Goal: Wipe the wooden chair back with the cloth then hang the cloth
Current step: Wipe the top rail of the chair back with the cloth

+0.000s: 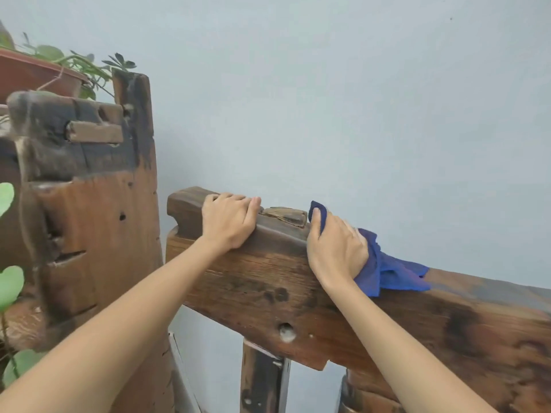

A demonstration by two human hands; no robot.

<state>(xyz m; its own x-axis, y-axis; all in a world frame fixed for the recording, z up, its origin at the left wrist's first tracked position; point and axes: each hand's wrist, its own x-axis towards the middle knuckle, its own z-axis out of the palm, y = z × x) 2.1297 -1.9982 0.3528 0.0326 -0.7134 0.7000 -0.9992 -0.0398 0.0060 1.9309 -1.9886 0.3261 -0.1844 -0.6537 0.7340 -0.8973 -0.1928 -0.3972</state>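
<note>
Wiping underway: right hand [335,248] presses blue cloth [390,274] atop wooden chair back [268,281]; left hand [228,220] grips its top edge; hanging remains.

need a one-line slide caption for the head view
Right hand presses a blue cloth on the wooden chair back's top edge while the left hand grips the rail.
</note>
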